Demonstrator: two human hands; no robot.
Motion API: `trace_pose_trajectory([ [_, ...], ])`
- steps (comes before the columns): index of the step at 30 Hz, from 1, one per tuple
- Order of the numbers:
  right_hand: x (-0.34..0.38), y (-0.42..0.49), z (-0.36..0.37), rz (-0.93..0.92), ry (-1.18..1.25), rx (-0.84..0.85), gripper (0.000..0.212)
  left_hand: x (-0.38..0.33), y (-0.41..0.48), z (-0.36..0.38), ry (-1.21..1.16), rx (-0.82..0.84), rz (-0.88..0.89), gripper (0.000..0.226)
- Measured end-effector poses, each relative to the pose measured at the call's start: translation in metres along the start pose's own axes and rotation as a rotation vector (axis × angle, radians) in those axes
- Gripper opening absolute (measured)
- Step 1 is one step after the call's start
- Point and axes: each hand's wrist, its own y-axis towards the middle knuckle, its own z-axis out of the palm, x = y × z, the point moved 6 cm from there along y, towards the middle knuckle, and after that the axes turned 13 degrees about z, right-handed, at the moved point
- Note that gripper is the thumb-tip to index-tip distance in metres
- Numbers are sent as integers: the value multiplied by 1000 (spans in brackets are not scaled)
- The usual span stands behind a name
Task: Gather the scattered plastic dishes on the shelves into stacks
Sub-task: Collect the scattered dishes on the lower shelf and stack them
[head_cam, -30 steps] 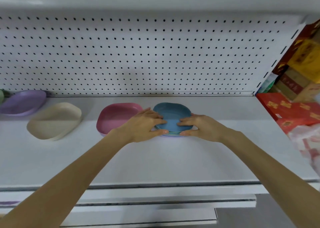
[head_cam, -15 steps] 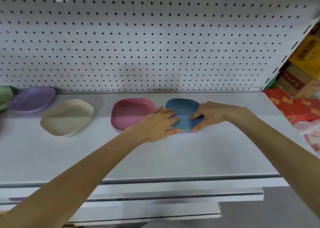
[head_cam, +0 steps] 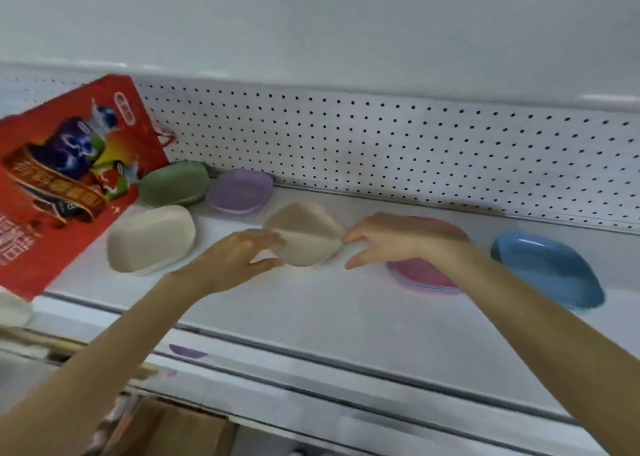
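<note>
Head view: your left hand [head_cam: 239, 258] and right hand [head_cam: 391, 241], both empty and spread, flank the beige dish [head_cam: 308, 237]. Your right wrist overhangs the pink stack [head_cam: 426, 275] and may knock it askew.

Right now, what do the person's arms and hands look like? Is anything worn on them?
Both arms are bare along all that shows: no sleeve on the left arm or the right arm. The left hand and right hand wear no gloves, and neither wrist shows a watch or bracelet. Blur hides whether there are rings.
</note>
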Motion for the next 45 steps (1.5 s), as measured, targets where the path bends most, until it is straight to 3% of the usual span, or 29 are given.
trace_pose_trajectory([
  [2,11,12,10,27,-2,9,57,13,-6,3,-3,38,27,69],
  [5,27,21,21,40,66,-12,54,28,-4,7,1,48,76,42],
  [8,48,31,30,22,135,-34,49,37,1,6,14,30,128,37],
  [15,75,34,52,61,87,-294,23,50,5,9,32,45,269,23],
  [19,69,14,49,100,14,-408,22,44,4,9,-32,10,292,8],
  [23,52,-18,20,89,-12,-524,24,19,9,-12,-88,-43,297,4],
  [28,6,-62,-11,192,201,-591,14,-30,40,-52,-195,-98,339,10],
  [34,-59,-111,-8,347,280,-609,11,-109,84,-41,-43,-125,412,13],
  [38,-98,-123,9,368,175,-568,14,-145,107,-12,116,-115,486,17],
  [45,-143,-120,34,293,140,-329,26,-162,127,28,-83,88,429,16],
])
